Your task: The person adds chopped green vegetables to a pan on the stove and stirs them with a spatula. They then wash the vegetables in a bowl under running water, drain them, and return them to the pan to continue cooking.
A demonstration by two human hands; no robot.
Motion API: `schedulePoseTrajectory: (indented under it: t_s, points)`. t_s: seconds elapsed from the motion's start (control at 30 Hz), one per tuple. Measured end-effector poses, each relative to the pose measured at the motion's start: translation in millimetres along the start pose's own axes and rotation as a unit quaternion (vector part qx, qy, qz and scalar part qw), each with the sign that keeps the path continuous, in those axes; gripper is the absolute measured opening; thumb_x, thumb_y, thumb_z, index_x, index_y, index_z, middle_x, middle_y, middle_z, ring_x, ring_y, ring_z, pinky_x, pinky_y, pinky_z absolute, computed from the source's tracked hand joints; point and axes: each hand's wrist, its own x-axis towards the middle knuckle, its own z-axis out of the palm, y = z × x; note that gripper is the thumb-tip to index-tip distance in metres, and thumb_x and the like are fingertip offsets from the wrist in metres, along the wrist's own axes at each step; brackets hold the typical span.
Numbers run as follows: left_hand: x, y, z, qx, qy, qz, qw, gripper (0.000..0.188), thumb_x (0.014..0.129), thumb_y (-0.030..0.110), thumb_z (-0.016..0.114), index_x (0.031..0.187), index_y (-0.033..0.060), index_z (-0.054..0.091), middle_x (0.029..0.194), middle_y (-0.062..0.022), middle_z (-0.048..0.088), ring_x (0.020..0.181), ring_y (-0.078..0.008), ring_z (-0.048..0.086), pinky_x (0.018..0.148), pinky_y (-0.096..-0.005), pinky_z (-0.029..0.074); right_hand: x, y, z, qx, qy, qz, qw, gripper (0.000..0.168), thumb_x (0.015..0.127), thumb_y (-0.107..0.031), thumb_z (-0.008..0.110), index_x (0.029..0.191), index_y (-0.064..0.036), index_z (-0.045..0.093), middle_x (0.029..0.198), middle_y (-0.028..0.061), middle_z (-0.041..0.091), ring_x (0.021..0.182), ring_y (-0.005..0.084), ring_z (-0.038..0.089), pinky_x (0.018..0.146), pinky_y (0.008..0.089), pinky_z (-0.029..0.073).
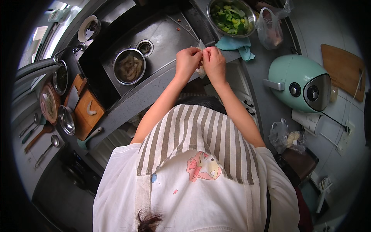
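My left hand (188, 62) and my right hand (214, 61) meet at the front edge of the sink, fingertips pinched together. Between them they hold a small translucent plastic bag (201, 44); one end sticks up above the fingers and a pale part hangs below. Its contents are mostly hidden by my hands. To the left, a metal bowl (129, 66) of greyish shrimp in liquid stands in the sink (165, 37), beside the drain (144, 47). A single pale peeled shrimp (92, 108) lies on a wooden cutting board (84, 123).
A cleaver (73, 97) rests on the board. Right of the sink are a steel bowl (251, 20) of chopped greens, a turquoise cloth (236, 46) and a plastic bag (270, 30). Farther right stands a green air fryer (292, 72). A faucet (56, 56) is at left.
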Motion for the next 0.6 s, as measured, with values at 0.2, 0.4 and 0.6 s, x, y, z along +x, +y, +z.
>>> schedulePoseTrajectory:
  t_s: [0.2,0.4,0.6]
  points:
    - [4.5,-14.9,-0.8,-0.089,-0.003,-0.039,0.995,0.015,0.078,0.007,0.056,0.078,-0.0053,0.064,0.059,-0.0071,0.059,0.048,-0.0120,0.056,0.044,-0.0245,0.044,-4.8,22.5,12.8,0.185,-0.031,0.183,0.965,0.019,0.084,-0.018,0.056,0.086,0.000,0.055,0.068,0.0095,0.061,0.057,0.0163,0.061,0.051,0.0303,0.046]
    - [3.9,-20.1,-11.6,-0.083,-0.014,-0.082,0.993,0.015,0.080,0.011,0.058,0.082,-0.0020,0.064,0.062,-0.0045,0.058,0.049,-0.0103,0.053,0.045,-0.0216,0.041,0.5,54.4,-2.1,0.166,-0.029,0.203,0.964,0.019,0.087,-0.016,0.054,0.091,0.003,0.055,0.076,0.0053,0.058,0.048,0.0102,0.052,0.044,0.0227,0.043]
    - [6.1,-14.1,-19.6,0.028,0.007,-0.032,0.999,0.015,0.076,0.014,0.061,0.077,-0.0013,0.064,0.062,-0.0051,0.061,0.052,-0.0100,0.056,0.050,-0.0242,0.045,7.9,29.0,-18.4,0.196,-0.093,0.220,0.951,0.016,0.083,-0.015,0.060,0.086,0.000,0.059,0.067,0.0039,0.059,0.048,0.0095,0.054,0.045,0.0229,0.043]
